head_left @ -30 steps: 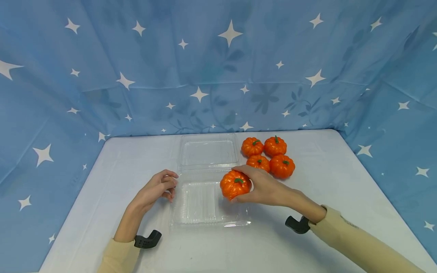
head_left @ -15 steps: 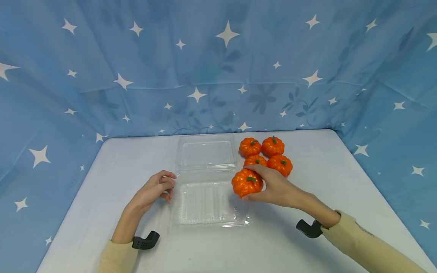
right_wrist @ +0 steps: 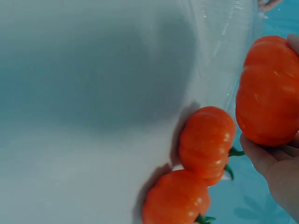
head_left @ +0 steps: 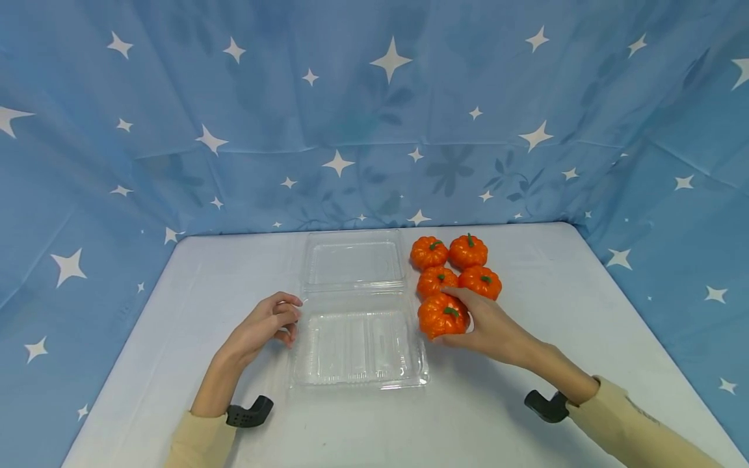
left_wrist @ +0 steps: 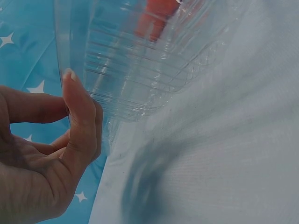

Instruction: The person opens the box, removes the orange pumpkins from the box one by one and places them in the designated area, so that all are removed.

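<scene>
My right hand (head_left: 494, 331) grips a small orange pumpkin (head_left: 443, 316) with a green stem, its thumb on the near side and fingers on the far side. In the right wrist view the held pumpkin (right_wrist: 268, 91) is above the table, apart from the others. A clear plastic clamshell box (head_left: 357, 385) lies with its lid folded back, left of the pumpkin. My left hand (head_left: 260, 328) is at the box's left edge. In the left wrist view, thumb and finger of the left hand (left_wrist: 51, 149) pinch the rim of the box (left_wrist: 63, 42).
Several more orange pumpkins (head_left: 468, 251) stand close together at the back right, beside the lid (head_left: 354, 263). A white cloth covers the table (head_left: 363, 429). A blue curtain (head_left: 263, 97) with white stars hangs behind it and along both sides.
My right hand has carried the pumpkin rightward, from above the box's right part to beside its right edge, in front of the other pumpkins. The left hand has stayed at the box's edge.
</scene>
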`<act>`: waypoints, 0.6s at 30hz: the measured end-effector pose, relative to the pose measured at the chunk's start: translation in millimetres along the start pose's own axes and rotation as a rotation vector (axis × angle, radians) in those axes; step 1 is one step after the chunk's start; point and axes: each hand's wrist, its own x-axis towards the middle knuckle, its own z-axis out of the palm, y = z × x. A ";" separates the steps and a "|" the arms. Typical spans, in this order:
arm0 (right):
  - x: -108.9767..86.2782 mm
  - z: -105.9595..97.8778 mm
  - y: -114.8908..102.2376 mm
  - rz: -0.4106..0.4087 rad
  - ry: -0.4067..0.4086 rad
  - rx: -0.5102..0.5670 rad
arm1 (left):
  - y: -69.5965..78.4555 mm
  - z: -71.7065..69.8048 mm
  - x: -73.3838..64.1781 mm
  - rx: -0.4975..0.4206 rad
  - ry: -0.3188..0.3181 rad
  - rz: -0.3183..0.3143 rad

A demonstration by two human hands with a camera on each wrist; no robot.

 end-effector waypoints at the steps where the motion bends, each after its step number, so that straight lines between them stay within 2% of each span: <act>1: -1.2 0.0 1.7 0.006 0.002 -0.004 | 0.1 0.1 0.1 0.000 0.000 -0.001; 18: -4.1 8.4 23.3 0.060 0.038 -0.040 | 0.0 1.2 0.1 0.016 0.012 0.004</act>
